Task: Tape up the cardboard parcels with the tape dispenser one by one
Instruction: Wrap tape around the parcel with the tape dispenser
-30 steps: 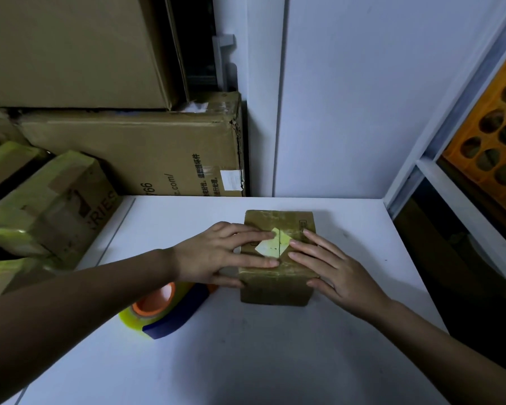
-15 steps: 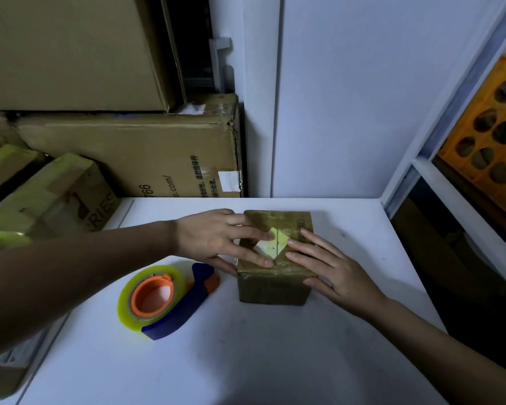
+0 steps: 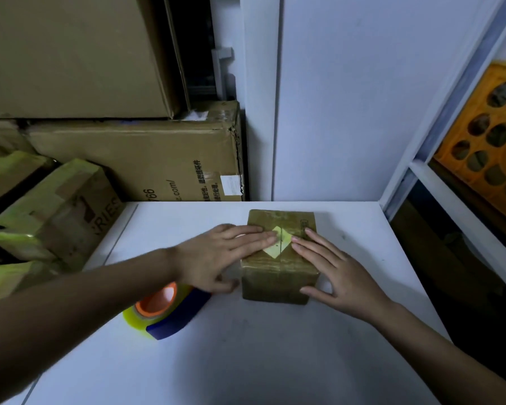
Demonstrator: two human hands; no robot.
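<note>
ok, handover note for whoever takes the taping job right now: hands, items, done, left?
Left hand: open, fingers flat on the parcel top, left of the seam.
Right hand: open, fingers flat right of the seam, thumb on the front face.
Parcel sits mid-table, flaps pressed closed, a yellow patch across the seam.
Dispenser lies on the table under the left forearm, not held.
Done: flaps closed.
Left: pick up the dispenser, tape the seam. Taped boxes are stacked at left.

Parcel seen as brown cardboard, wrapped in glossy tape; tape dispenser judged smooth plastic, blue and orange, with shiny yellowish roll; bench noted as matt white, faintly scuffed; stacked boxes plain matt cardboard.
</note>
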